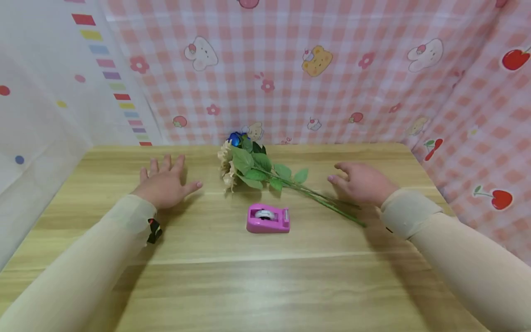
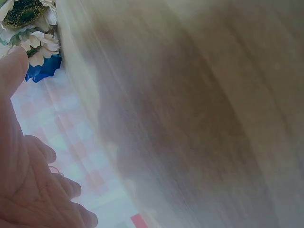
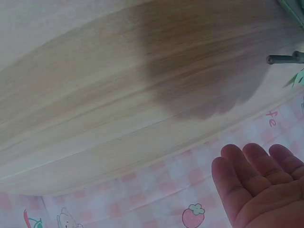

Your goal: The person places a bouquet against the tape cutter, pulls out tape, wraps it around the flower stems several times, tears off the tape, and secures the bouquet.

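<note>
My left hand (image 1: 162, 185) is over the left part of the table with fingers spread and nothing in it. On the other side, my right hand (image 1: 365, 183) hovers near the stem ends, its fingers loosely bent and holding nothing. Between the hands lies a bunch of artificial flowers (image 1: 249, 167), cream blooms and a blue rose at the left, green stems running to the lower right. In front of it sits a pink tape dispenser (image 1: 268, 219) with a roll inside. The left wrist view has the cream flowers (image 2: 40, 47) beyond the thumb; the right wrist view catches a cut stem (image 3: 282, 59).
The wooden table (image 1: 265, 286) ends at the back against a pink checked cloth (image 1: 282, 60) with cartoon prints. A white cloth (image 1: 37, 92) with coloured dots hangs on the left, and more checked cloth (image 1: 489, 133) with cherries on the right.
</note>
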Demonstrator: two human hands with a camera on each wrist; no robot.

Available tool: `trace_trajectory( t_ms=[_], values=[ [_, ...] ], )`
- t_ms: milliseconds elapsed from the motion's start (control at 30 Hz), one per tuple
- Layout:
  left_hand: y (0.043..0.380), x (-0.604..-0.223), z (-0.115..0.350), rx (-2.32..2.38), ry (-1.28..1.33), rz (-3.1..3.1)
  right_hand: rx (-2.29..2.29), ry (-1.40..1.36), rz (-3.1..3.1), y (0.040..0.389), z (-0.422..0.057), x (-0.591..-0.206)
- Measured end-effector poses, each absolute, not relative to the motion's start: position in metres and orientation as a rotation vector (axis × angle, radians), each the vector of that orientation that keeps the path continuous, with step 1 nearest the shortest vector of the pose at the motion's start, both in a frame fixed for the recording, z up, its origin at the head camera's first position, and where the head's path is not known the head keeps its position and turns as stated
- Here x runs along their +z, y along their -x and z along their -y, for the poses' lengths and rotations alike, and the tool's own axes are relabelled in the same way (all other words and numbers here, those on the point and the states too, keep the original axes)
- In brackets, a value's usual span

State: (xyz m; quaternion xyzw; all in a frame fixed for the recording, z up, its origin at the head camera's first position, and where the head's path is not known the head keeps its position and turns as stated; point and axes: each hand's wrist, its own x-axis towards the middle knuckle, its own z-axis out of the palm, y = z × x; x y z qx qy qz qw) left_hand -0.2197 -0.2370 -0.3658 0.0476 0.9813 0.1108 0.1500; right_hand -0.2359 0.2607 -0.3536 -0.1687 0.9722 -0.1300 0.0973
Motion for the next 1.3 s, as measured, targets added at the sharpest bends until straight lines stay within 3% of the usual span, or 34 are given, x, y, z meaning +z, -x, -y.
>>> trace_trajectory(
  t_ms=[1300],
  values=[
    [0.202,-0.356,0.239,0.323,-0.155,-2.844,-0.224,0.594,-2.865,0.198,-0.239,-0.353]
  ],
)
